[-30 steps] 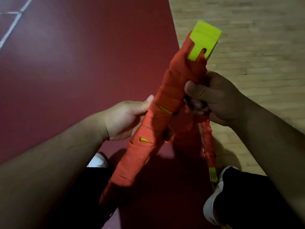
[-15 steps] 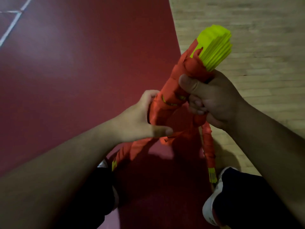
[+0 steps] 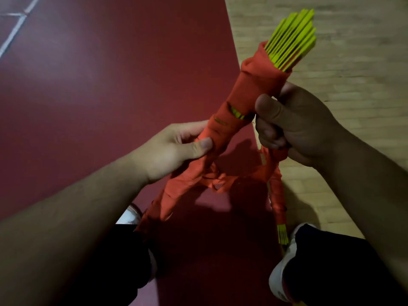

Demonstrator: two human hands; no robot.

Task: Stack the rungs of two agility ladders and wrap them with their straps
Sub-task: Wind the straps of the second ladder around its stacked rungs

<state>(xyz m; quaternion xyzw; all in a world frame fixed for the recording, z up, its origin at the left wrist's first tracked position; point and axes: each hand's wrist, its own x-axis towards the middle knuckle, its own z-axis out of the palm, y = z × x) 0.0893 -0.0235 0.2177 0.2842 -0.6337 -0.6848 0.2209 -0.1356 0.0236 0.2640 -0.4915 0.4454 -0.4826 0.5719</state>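
Because the light is low, many small things are hard to see. The person holds a big bundle [image 3: 260,85] up in front of them. It is tilted, with its top far away and to the right. A red strap [image 3: 220,129] goes round and round it. The yellow-green rungs [image 3: 291,40] stick out of the top like a fan. A bit of yellow peeps through a gap in the strap halfway down.

The left hand [image 3: 176,149] grips the big bundle near its middle. Its thumb presses on the front, and its fingers curl round the back, where they are hidden. The bottom of the bundle gets lost in the dark by the trousers [image 3: 110,261].

The right hand [image 3: 293,127] is curled tight just beside the big bundle, and its thumb tip touches the strap. A thin bundle [image 3: 277,191], also wrapped in red, hangs down from under this hand. Its yellow tips [image 3: 282,236] end near the right shoe [image 3: 280,281]. The hand covers its top, so I cannot tell how the fingers hold it.

Loose loops [image 3: 216,182] of strap sag between the two bundles. Below is a dark red floor [image 3: 110,74] with a white line [image 3: 13,34], and a wooden floor [image 3: 353,51] on the right. The left shoe [image 3: 130,217] is mostly hidden by the arm.
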